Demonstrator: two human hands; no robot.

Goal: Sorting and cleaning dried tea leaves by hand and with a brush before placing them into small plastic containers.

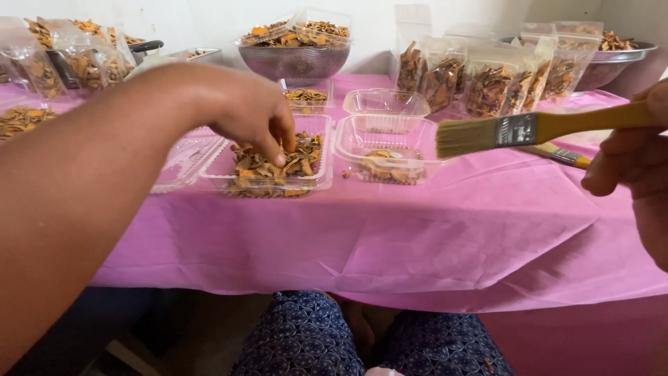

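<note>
Pinching dried pieces (pixel 278 163) in clear tray (pixel 320 182), left hand (pixel 254 115); right hand (pixel 637 163) clasps paintbrush (pixel 501 131) (bristles leftward).

A table (pixel 431 237) is wearing a pink cloth that is hanging over its front edge. Clear plastic trays (pixel 275 167) of dried orange-brown pieces are sitting on it, with filled clear bags (pixel 487 87), two metal bowls (pixel 292 61) and what is probably a second brush (pixel 560 154) lying behind.

Two brushes: one (pixel 487 132) is held up, one (pixel 560 154) lies on the pink cloth (pixel 445 230). Two metal bowls (pixel 292 61) (pixel 616 59) stand behind.
</note>
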